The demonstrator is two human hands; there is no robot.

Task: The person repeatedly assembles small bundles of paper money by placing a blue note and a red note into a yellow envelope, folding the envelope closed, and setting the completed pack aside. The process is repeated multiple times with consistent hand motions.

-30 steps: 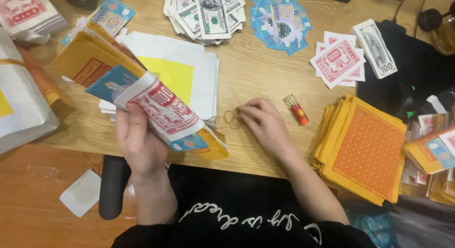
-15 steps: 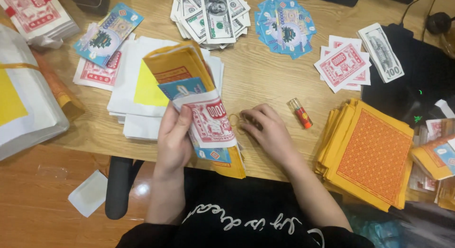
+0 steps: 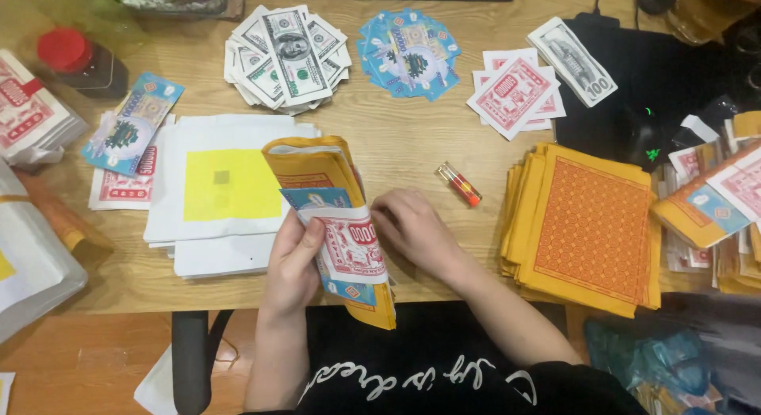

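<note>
Here I see my left hand (image 3: 292, 260) wrapped around a bundle (image 3: 337, 225) of yellow paper with red and blue notes on top, its grip closed on the bundle's left edge, thumb lying across the red note. The bundle stands tilted over the table's (image 3: 412, 157) near edge, just right of a white stack (image 3: 226, 189) with a yellow square. My right hand (image 3: 412, 229) touches the bundle's right side, fingers curled toward it; I cannot tell whether they pinch anything. A small lighter (image 3: 458, 183) lies just beyond that hand. An orange stack (image 3: 590, 225) sits further right. Grey bills (image 3: 285, 58) fan out at the table's far side.
</note>
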